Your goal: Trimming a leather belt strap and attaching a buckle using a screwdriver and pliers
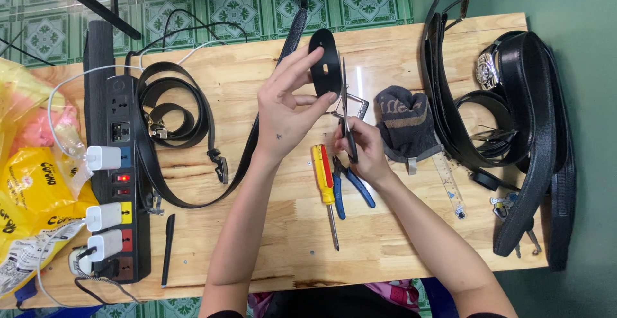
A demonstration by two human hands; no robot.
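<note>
Left hand (286, 109) pinches belt end (324, 61). Right hand (360, 148) grips scissors (345, 109), handles hidden in fist, blades at the belt end's edge; contact unclear.

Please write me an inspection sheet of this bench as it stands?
Surface: wooden table.
Job's things: belt end; scissors.
Clutter: screwdriver, pliers, glove, ruler, belts, pen, yellow bags.
Grippers: left hand holds belt end; right hand grips scissors.
Cables: power strip, chargers, white leads.
Surroundings: green tiled floor.
</note>
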